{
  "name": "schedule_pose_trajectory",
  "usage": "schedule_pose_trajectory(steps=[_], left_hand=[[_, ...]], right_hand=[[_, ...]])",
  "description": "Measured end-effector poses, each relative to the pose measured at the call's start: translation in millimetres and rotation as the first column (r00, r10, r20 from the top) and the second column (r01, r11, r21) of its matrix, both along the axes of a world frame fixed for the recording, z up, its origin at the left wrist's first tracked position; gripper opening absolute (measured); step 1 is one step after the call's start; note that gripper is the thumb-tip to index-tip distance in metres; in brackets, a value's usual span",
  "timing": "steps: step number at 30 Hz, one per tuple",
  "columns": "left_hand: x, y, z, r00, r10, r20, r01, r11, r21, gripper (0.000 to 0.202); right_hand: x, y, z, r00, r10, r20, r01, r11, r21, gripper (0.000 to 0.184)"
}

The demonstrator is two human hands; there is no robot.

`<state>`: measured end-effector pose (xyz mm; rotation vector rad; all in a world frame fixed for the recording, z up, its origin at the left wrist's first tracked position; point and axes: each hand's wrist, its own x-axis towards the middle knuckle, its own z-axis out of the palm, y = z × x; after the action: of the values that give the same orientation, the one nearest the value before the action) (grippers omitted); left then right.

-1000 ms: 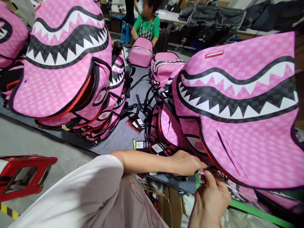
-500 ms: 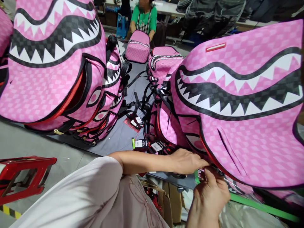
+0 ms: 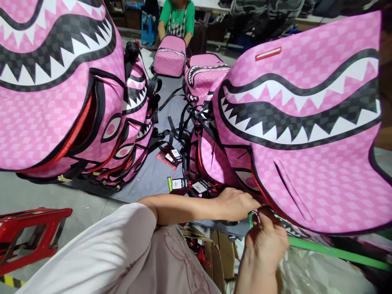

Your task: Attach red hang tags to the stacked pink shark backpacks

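On the right, a large pink checkered backpack [image 3: 333, 179] with a printed shark mouth lies with its lower edge toward me. My left hand [image 3: 237, 204] reaches across my body and is closed, its fingertips at the black-and-red zippered edge of that backpack. My right hand [image 3: 268, 232] is closed too, thumb and fingers pinching at the same edge. The fingertips of both hands nearly meet there. The exact piece between them, perhaps part of the zipper, is hidden. Black hang tags [image 3: 200, 186] lie just left of my left hand.
More pink shark backpacks [image 3: 61, 122] stand stacked at left. A co-worker in a green shirt [image 3: 177, 16] is behind a small pink backpack [image 3: 170, 57] at the far end. A red stool [image 3: 33, 237] is at lower left. Cardboard [image 3: 214, 253] and a green strip [image 3: 337, 251] lie below the table edge.
The whole view has shifted a little, so the backpacks appear farther left and slightly higher. Both hands stay closed at the same edge, with only slight movement.
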<state>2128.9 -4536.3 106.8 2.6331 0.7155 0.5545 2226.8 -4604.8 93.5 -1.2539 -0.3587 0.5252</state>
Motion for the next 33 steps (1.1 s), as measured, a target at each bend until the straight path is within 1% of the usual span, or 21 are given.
schedule_pose_trajectory(steps=[2, 7, 10, 12, 15, 18, 21, 24, 28, 30, 31, 32, 33], left_hand=[[-1.1, -0.1, 0.0, 1.0, 0.008, -0.004, -0.008, 1.0, 0.013, 0.026], [-12.1, 3.9, 10.5, 0.998, -0.066, -0.013, 0.066, 0.996, 0.058, 0.032], [-13.5, 6.6, 12.3, 0.997, -0.07, -0.037, 0.071, 0.997, 0.032, 0.032], [-10.1, 6.8, 9.1, 0.998, -0.056, -0.035, 0.057, 0.998, 0.032, 0.032], [-2.9, 5.4, 0.8, 1.0, -0.016, 0.005, 0.015, 0.997, 0.079, 0.034], [1.0, 5.2, -6.8, 1.0, 0.019, 0.017, -0.021, 0.996, 0.092, 0.034], [-0.1, 7.2, -12.1, 1.0, 0.009, 0.023, -0.012, 0.994, 0.107, 0.031], [1.0, 7.6, -15.3, 0.998, -0.015, 0.064, 0.007, 0.991, 0.132, 0.029], [7.9, 5.3, -14.4, 0.996, 0.039, 0.08, -0.046, 0.994, 0.098, 0.029], [2.0, 6.8, -14.6, 0.993, 0.023, 0.12, -0.034, 0.996, 0.084, 0.028], [-6.4, 9.1, -16.5, 0.985, 0.007, 0.171, -0.02, 0.997, 0.072, 0.028], [-19.0, 12.8, -20.2, 0.971, 0.011, 0.238, -0.023, 0.998, 0.05, 0.028], [-35.4, 18.0, -26.1, 0.95, 0.06, 0.305, -0.064, 0.998, 0.003, 0.027]], right_hand=[[-1.9, 1.6, 0.2, 1.0, 0.003, 0.009, -0.003, 1.0, 0.008, 0.032], [-3.2, 4.4, -1.2, 1.0, 0.013, -0.001, -0.013, 0.999, 0.03, 0.033], [-3.2, 6.1, -3.6, 1.0, 0.003, 0.011, -0.003, 0.999, 0.047, 0.032], [-3.7, 7.2, -5.0, 1.0, -0.017, 0.025, 0.016, 0.999, 0.05, 0.03], [-4.9, 8.2, -6.2, 0.998, -0.017, 0.062, 0.015, 0.999, 0.034, 0.027], [-6.1, 8.3, -5.8, 0.996, -0.019, 0.087, 0.017, 1.0, 0.021, 0.028], [-7.9, 7.6, -3.7, 0.997, -0.027, 0.075, 0.026, 0.999, 0.024, 0.029], [-10.6, 7.4, -1.2, 0.999, -0.007, 0.051, 0.005, 0.999, 0.051, 0.028], [-14.1, 9.4, -0.4, 0.998, -0.006, 0.062, 0.003, 0.998, 0.059, 0.025], [-14.5, 9.0, -1.7, 0.997, -0.013, 0.07, 0.009, 0.999, 0.05, 0.026], [-14.1, 7.5, -3.0, 0.997, -0.019, 0.073, 0.016, 0.999, 0.043, 0.027], [-13.6, 5.0, -4.9, 0.996, -0.03, 0.08, 0.027, 0.999, 0.031, 0.028], [-12.8, 1.4, -7.4, 0.995, -0.042, 0.095, 0.042, 0.999, 0.008, 0.03]])
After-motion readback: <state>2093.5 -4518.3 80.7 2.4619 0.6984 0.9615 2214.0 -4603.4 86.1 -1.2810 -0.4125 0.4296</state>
